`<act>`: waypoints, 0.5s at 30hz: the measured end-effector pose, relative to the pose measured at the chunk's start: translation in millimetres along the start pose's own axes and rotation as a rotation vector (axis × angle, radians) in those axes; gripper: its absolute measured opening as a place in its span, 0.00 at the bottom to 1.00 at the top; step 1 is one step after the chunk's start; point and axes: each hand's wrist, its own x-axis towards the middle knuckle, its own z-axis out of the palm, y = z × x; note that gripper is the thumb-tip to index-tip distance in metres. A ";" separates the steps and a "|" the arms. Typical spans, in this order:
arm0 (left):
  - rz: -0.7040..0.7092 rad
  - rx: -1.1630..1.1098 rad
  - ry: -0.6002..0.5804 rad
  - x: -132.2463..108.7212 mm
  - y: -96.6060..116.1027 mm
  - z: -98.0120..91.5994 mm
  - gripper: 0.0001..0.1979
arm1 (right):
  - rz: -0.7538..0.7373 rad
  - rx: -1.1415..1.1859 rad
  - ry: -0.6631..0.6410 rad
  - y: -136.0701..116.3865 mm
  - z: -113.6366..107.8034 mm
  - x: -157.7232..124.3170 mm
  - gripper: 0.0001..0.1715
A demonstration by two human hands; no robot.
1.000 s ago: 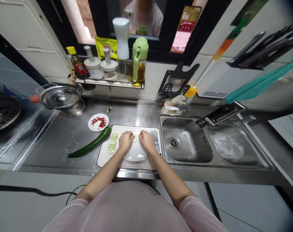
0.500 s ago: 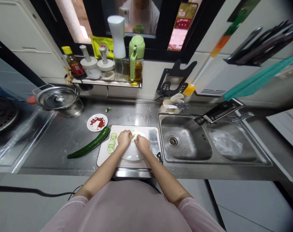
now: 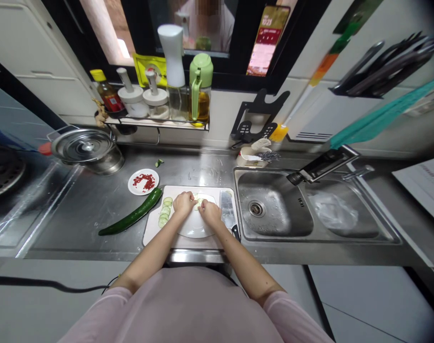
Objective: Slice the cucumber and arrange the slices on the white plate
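Note:
My left hand (image 3: 183,203) and my right hand (image 3: 210,211) meet over a white plate (image 3: 195,227), fingers closed on pale green cucumber slices (image 3: 199,202) at the plate's far half. My fingers partly cover those slices. The plate rests on a white cutting board (image 3: 154,233). More cucumber slices (image 3: 164,214) lie in an overlapping row on the board, left of my left hand. A cleaver (image 3: 227,208) lies flat on the board, right of my right hand, its black handle towards me. A long whole cucumber (image 3: 133,216) lies on the counter, touching the board's left side.
A small plate (image 3: 134,190) of chopped red pieces and green scraps (image 3: 159,163) sit behind the cucumber. A lidded steel pot (image 3: 108,162) stands at left, a double sink (image 3: 274,205) at right. Bottles, including a green-topped oil bottle (image 3: 201,71), line a shelf behind.
The view has shifted very slightly. Both hands stay over the plate with the cucumber slices, with only a slight finger movement; the other things lie as before.

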 end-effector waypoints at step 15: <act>-0.015 0.000 -0.039 6.0 1.2 -4.2 0.10 | 0.119 0.003 0.061 7.4 -16.3 16.7 0.19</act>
